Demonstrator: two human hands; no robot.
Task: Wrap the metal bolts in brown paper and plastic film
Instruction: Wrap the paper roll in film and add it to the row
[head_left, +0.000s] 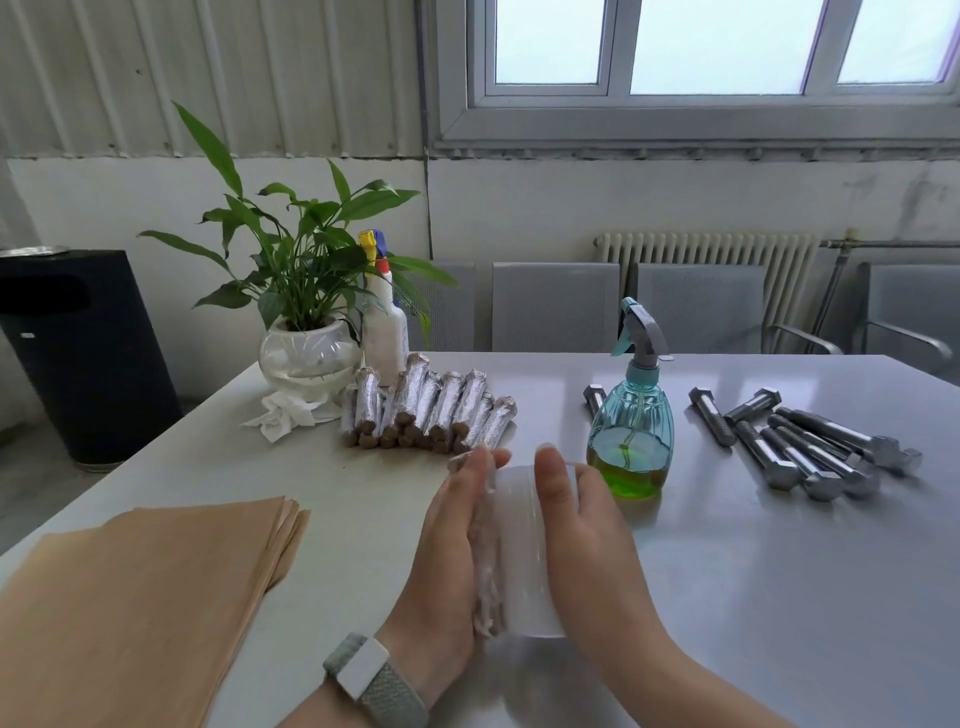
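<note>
A: Head view. What do the hands have?

B: The left hand (452, 540) has its fingers laid nearly straight along a partly wrapped bolt (485, 577), a crinkled, pale bundle pressed against the palm. The right hand (576, 525) curls around a roll of plastic film (519, 551), thumb on top, fingers hidden behind it. Roll and bundle touch, held just above the table (727, 597).

A: How would the bundle handle?

B: Heavy for its size, I'd judge: steel inside, so stiff along its length, but the film skin looks slick and clingy. Best held along the shank with a flat palm, as it is, so it can turn without sliding out. The roll looks light and hollow; gripping it round the outside should let the film pay off under tension.

A: And the rest of the work?

B: The bare bolts (810, 447) lie in a loose heap on the right, hex heads mostly toward the camera, well apart from the hands. They'd be cold, hard, possibly oily; take one mid-shank. One more bolt shows behind the green-filled spray bottle (631, 431). The stack of brown paper (145, 587) sits at the left near edge: thin, floppy, easily creased, so lift a sheet by a corner. Finished wrapped bolts (431, 410) are piled beyond the hands, near the potted plant (306, 291).
</note>
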